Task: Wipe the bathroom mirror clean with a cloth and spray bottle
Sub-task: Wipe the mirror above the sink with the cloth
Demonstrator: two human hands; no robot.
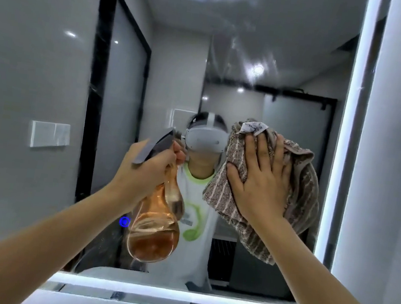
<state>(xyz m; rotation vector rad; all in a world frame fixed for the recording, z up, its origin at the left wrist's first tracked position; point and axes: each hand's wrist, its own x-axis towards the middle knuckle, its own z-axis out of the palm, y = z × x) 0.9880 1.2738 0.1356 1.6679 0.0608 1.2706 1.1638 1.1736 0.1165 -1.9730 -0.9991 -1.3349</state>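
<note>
Brown cloth (299, 202) pressed on the mirror (258, 45) under the flat right hand (259, 181) (left hand (153, 161) grips the spray bottle (155, 227)): wiping seems under way, broad sweeps next

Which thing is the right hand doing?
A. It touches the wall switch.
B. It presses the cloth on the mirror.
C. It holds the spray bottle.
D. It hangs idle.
B: the right hand lies with straight fingers on the cloth against the mirror, while the left hand grips the bottle.
</note>
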